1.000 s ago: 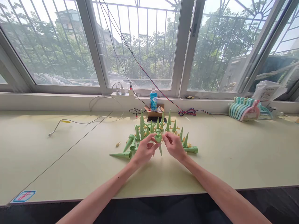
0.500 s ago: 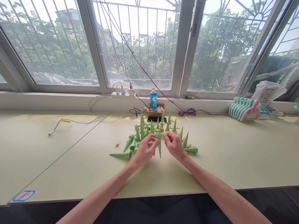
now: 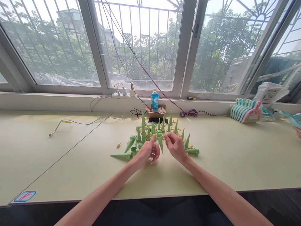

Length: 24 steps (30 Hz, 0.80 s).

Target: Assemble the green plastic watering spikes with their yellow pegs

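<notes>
A green cone-shaped watering spike [image 3: 160, 143] hangs between my hands, its round mouth turned up towards me and its tip down. My right hand [image 3: 174, 145] is closed in a pinch at the rim's right side, where a bit of yellow shows at the fingertips. Beside the spike, my left hand [image 3: 148, 151] has its thumb raised and its fingers loosely curled, with nothing seen in it. Behind them stand several green spikes [image 3: 143, 125] with small yellow valves among them. More spikes lie flat, one green spike [image 3: 122, 156] at the left and another green spike [image 3: 192, 151] at the right.
A loose yellow valve [image 3: 118, 145] lies to the left. Behind the spikes are a dark phone [image 3: 154, 120], a cardboard box [image 3: 152, 115] and a blue bottle [image 3: 154, 101]. Pastel hangers [image 3: 245, 110] stand at the right. Another person's hand [image 3: 298, 131] with a teal item [image 3: 291, 118] shows at the right edge.
My left hand has let go of the spike and turned thumb-up beside it. The spike's mouth has tipped towards me. A co-worker's hand with a teal item has entered at the right.
</notes>
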Available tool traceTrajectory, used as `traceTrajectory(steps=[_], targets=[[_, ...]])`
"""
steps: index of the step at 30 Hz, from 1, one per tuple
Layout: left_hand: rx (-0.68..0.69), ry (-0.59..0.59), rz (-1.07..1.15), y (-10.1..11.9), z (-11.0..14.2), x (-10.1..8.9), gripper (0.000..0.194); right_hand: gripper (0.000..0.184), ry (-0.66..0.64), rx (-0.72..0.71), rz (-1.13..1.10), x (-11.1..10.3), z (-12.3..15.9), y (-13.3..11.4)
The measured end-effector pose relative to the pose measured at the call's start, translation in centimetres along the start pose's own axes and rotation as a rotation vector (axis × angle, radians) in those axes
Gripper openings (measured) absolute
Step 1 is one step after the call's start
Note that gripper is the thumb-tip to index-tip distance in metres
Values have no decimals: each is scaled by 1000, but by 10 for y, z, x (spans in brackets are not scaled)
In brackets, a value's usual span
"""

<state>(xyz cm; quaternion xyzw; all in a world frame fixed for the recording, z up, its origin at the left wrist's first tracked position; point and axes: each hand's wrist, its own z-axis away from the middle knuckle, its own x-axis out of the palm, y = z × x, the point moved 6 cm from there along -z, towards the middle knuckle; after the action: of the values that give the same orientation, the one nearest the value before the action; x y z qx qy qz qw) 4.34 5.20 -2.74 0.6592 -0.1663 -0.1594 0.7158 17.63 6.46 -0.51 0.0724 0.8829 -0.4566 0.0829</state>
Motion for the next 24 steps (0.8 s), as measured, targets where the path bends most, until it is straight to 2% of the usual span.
traceTrajectory(steps=[12, 24], targets=[[-138, -96, 177, -9, -1, 5, 77, 28, -78, -21, -67, 5, 1, -6], [-174, -130, 224, -10, 0, 5, 77, 25, -108, -55, -86, 5, 2, -8]])
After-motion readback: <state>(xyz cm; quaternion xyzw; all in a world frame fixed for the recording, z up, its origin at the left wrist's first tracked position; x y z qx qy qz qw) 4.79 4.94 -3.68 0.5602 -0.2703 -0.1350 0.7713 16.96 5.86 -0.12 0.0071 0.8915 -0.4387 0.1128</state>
